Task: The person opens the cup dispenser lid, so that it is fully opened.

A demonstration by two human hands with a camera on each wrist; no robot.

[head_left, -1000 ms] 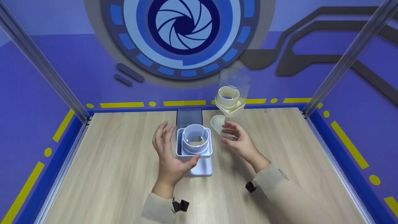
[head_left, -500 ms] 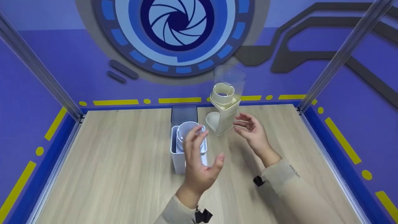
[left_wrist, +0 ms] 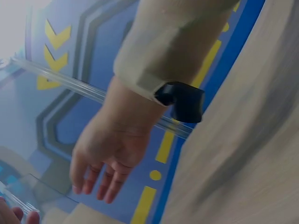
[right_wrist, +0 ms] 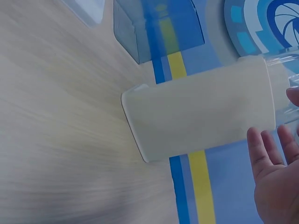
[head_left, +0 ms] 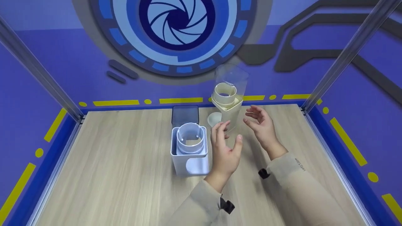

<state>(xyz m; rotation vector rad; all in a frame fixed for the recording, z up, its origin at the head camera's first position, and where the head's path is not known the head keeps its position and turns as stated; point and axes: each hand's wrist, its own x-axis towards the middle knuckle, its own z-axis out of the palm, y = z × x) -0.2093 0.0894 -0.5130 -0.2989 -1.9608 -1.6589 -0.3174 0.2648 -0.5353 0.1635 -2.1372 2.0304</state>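
Observation:
A cream box-shaped holder [head_left: 228,116] with a round collar on top and a tall clear cover [head_left: 231,73] stands upright near the back wall. My left hand [head_left: 224,157] hovers in front of it, fingers loosely bent and holding nothing, overlapping its lower part in the head view. To the holder's right is my right hand [head_left: 263,130], palm turned towards it, fingers relaxed and bare of any object. The right wrist view shows these fingers [right_wrist: 261,156] close beside the holder's upper end. A similar white holder [head_left: 182,164], with its own round collar [head_left: 190,138], stands left of my left hand.
Behind the white holder sits a dark see-through cover [head_left: 185,115]. A wood-grain tabletop [head_left: 119,169] lies under everything, enclosed by blue printed walls [head_left: 94,69]. Metal posts [head_left: 348,53] rise at the back corners.
My left hand has crossed rightwards from the white holder's left side to the front of the cream holder. My right hand has moved right and slightly back. The head view has shifted slightly.

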